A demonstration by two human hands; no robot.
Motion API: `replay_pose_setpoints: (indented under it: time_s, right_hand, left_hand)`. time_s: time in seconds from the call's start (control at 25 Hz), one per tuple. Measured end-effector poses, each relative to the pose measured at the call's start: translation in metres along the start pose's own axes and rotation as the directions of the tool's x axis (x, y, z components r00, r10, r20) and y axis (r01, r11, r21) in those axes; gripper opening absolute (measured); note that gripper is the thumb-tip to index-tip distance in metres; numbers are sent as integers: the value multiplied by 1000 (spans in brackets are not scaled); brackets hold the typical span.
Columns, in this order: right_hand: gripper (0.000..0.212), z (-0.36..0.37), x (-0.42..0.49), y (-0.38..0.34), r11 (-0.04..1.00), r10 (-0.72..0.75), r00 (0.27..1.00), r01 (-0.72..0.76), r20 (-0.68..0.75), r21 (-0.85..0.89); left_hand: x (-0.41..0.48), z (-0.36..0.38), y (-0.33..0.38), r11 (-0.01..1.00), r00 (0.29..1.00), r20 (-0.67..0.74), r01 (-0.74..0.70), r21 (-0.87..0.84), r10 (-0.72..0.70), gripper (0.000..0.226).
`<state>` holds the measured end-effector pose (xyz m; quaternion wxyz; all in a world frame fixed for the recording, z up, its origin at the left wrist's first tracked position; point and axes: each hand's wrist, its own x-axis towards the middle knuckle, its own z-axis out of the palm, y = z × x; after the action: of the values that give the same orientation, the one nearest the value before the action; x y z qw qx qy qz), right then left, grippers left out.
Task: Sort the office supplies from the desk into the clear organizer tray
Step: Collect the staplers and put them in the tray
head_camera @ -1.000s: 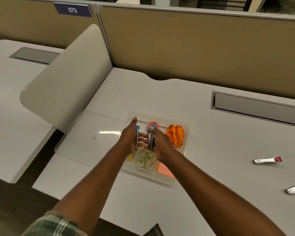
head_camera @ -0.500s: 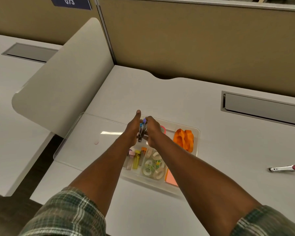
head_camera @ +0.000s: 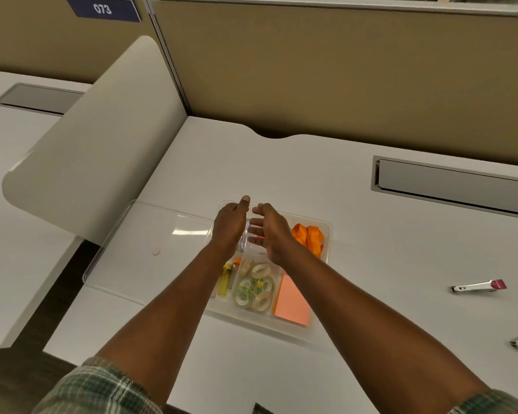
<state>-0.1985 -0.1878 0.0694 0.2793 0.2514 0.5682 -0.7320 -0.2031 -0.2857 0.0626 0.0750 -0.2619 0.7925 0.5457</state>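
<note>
Head view, sign [head_camera: 103, 8] reading 073, organizer tray [head_camera: 329, 243]

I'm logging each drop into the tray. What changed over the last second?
Both hands, each carrying a silver tool, came together over the back of the tray. The right hand has since opened and spread, its tool let go. A silver tool shows beside the left hand; whether that hand still grips it is unclear. The tape rolls, orange strap, pink notes and loose tools at right stayed put.
</note>
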Motion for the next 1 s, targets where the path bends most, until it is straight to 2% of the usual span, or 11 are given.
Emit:
replay_pose_setpoints:
  time_s: [0.08,0.32,0.6,0.68,0.76,0.84,0.92,1.0]
  right_hand:
    - [34,-28,-14,-1,999,-36,999,36,9,-15]
    - [21,-149,-63,10,963,-189,981,176,-41,-206]
    - [19,-316,-123,39,884,-301,915,161,-270,-440]
    - [19,-360,-137,51,786,-385,862,118,-330,-607]
    - [19,-401,-149,64,633,-499,777,24,-384,-774]
    - [25,-437,-159,75,529,-546,729,-83,-414,-844]
    - [46,-464,-165,83,417,-497,763,-207,-413,-885]
    - [57,-485,-167,91,347,-434,798,-279,-417,-895]
  left_hand:
    - [-16,16,9,999,999,17,-42,-12,42,43]
    - [-77,106,31,994,968,224,-106,-33,110,34]
    - [-156,247,36,976,870,481,-185,112,109,34]
    - [-174,284,36,969,838,537,-204,137,100,31]
    - [-188,318,34,950,822,558,-254,179,115,26]
    - [-200,351,29,890,798,577,-378,257,172,24]
    - [-205,377,22,763,739,631,-543,351,236,36]
    - [-208,394,15,595,670,706,-671,443,230,55]
